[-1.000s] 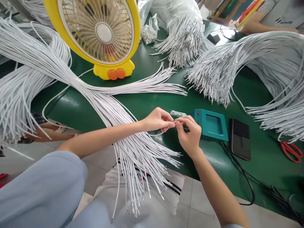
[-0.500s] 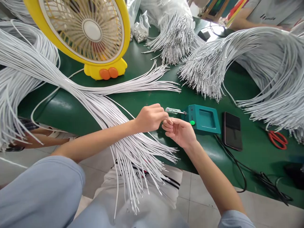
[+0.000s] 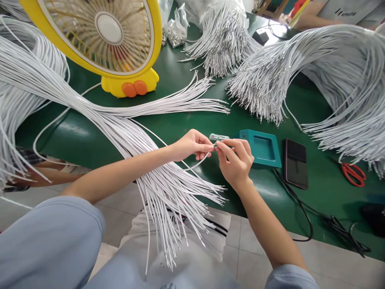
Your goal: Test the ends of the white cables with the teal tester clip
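Note:
Between thumb and fingers, my left hand (image 3: 194,145) pinches a white wire (image 3: 198,163) close to its end. My right hand (image 3: 236,160) is closed at the tip of that same wire, its fingertips nearly touching the left ones. Any small part at the tip is too small to make out. Just behind the fingers is a teal device (image 3: 263,148) with a square recess and a pale labelled arm (image 3: 219,137) on its left side; my right hand hides part of it. Below my left forearm, a loose bundle of white wires (image 3: 168,188) fans over the table edge.
A yellow fan (image 3: 129,82) stands at the back left. Large wire bundles (image 3: 300,52) lie at the right and back. Right of the device are a phone (image 3: 296,163), red-handled scissors (image 3: 353,175) and black cables (image 3: 337,228). Another person (image 3: 345,14) sits across the table.
My right hand has turned from palm up to knuckles up, and its fingers now meet the wire tip. My left hand has rotated, and the wire between the hands shows clearly.

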Demonstrator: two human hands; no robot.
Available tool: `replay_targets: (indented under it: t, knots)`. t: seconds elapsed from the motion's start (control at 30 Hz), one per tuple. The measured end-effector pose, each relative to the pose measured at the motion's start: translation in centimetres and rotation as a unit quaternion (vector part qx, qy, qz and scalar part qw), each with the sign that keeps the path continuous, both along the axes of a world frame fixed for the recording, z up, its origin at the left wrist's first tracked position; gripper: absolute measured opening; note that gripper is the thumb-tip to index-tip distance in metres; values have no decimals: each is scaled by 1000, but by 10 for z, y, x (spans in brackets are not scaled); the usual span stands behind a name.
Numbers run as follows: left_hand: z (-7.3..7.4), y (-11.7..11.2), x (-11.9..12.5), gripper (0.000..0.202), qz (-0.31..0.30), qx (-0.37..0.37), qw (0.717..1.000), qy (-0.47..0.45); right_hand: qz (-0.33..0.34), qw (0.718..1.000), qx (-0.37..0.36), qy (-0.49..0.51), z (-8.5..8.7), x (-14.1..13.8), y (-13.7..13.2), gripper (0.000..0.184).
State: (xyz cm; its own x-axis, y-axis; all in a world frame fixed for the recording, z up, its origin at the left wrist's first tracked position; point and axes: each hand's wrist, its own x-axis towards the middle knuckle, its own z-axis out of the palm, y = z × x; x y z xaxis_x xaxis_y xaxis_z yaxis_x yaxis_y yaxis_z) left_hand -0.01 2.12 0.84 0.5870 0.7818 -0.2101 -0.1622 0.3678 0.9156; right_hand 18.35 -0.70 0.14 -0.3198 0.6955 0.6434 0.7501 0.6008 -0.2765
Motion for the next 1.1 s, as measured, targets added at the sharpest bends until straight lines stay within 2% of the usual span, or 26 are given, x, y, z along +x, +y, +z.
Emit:
replay_targets:
  t: [0.1,0.17,0.2,0.3,0.33,0.37,0.4,0.47,0.5,0.57,0.67,0.77,1.1]
  knots:
    - [1,-3,2,35,-25,37,999,25,-12,999,-42,22,0,-2,-2,13]
    - [-1,-6,2,31,-7,139,987,86,-9,988,-127,87,2,-5,-5,16]
    - [-2,-8,2,26,15,213,968,130,3,973,-191,127,5,-6,-6,16]
    - [-6,-11,-1,18,66,417,875,238,59,902,-377,204,17,-8,-10,18]
    - [-7,-11,-2,18,70,450,854,253,63,893,-399,200,22,-8,-11,19]
    - [-8,-11,-2,18,76,459,847,258,51,902,-392,175,28,-7,-12,19]
    - [-9,-9,-2,19,84,443,855,256,23,924,-359,130,33,-6,-12,19]
    - [-11,-5,0,17,99,357,896,245,-50,967,-251,1,41,-3,-10,16]
    - [-11,-3,0,17,100,306,917,234,-78,974,-198,-71,43,-1,-8,16]
    - [-12,1,1,26,93,230,946,209,-97,967,-138,-194,43,2,-1,19]
    - [-13,5,1,39,84,196,960,184,-82,937,-140,-310,36,5,10,22]
    - [-15,7,0,31,87,185,963,176,-84,916,-146,-364,30,5,18,24]
    - [-13,9,0,24,98,129,973,165,-43,898,-201,-389,36,6,42,16]
